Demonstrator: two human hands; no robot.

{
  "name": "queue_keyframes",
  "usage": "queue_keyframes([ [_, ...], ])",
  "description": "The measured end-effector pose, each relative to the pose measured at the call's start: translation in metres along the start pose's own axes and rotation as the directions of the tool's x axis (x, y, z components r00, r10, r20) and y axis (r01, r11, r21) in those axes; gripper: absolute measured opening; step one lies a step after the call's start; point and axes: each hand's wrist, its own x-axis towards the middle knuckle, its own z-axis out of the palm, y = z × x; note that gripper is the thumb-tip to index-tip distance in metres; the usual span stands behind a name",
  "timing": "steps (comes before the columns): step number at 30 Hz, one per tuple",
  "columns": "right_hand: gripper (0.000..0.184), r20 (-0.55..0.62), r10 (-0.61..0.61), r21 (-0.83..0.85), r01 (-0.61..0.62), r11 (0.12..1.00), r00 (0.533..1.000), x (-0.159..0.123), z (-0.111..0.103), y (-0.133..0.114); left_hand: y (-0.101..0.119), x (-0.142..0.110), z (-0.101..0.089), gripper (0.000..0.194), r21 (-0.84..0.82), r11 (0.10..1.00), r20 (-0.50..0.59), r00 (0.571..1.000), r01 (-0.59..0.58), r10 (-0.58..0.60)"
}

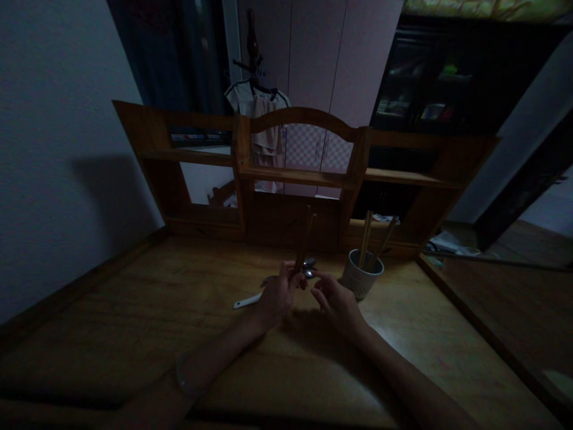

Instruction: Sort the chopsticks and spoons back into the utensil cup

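Observation:
My left hand [280,297] is closed around a pair of chopsticks [307,242] that point up and away. Just past its fingers, metal spoons [308,272] show their shiny bowls; whether they are held or lie on the desk I cannot tell. My right hand [338,300] is beside them, fingers bent and index fingertip close to the spoon bowls, with nothing visible in its grasp. A white handle [247,301] lies on the desk left of my left hand, its other end hidden. Behind my right hand stands a pale cup [362,276] with several chopsticks in it.
The wooden desk [179,298] carries a shelf unit [299,176] along its back edge. A white wall [67,149] bounds the left side. The desk's raised edge [465,316] runs along the right. Clothes [266,113] hang beyond the shelf, before a pale wardrobe [313,65].

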Motion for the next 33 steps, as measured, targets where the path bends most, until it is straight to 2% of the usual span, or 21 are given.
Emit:
queue_keyframes([
  [5,0.041,-0.024,-0.042,0.011,0.042,0.999,0.999,-0.003,0.0,-0.004,0.0,-0.006,0.0,0.024,0.114,0.989,0.181,0.981,-0.095,0.073],
  [8,0.04,-0.04,-0.071,0.002,0.071,0.997,0.997,-0.005,0.0,-0.005,0.001,-0.008,-0.001,0.031,0.12,0.984,0.296,0.951,-0.133,0.092],
  [10,0.036,-0.051,-0.08,0.006,0.081,0.997,0.995,-0.005,0.0,-0.004,0.004,-0.008,0.0,0.03,0.101,0.982,0.334,0.935,-0.162,0.12],
  [14,0.019,-0.127,-0.113,-0.046,0.108,0.993,0.985,-0.003,-0.001,-0.003,0.009,-0.007,0.002,0.025,0.049,0.972,0.362,0.911,-0.232,0.199],
  [17,0.013,-0.167,-0.139,-0.085,0.126,0.988,0.976,-0.002,-0.003,-0.004,0.01,-0.007,0.001,0.026,0.035,0.979,0.425,0.89,-0.199,0.166],
  [22,0.013,-0.132,-0.118,-0.026,0.115,0.993,0.984,-0.002,-0.003,-0.007,0.009,-0.009,-0.002,0.024,0.012,0.993,0.479,0.872,-0.12,0.099],
  [30,0.016,-0.104,-0.1,0.057,0.107,0.993,0.989,-0.005,-0.003,-0.007,0.002,-0.01,0.003,0.018,-0.01,0.989,0.48,0.867,-0.148,0.135],
  [33,0.016,-0.091,-0.116,0.036,0.119,0.992,0.989,-0.006,-0.004,-0.007,-0.002,-0.01,0.004,0.016,-0.02,0.986,0.487,0.86,-0.163,0.152],
])
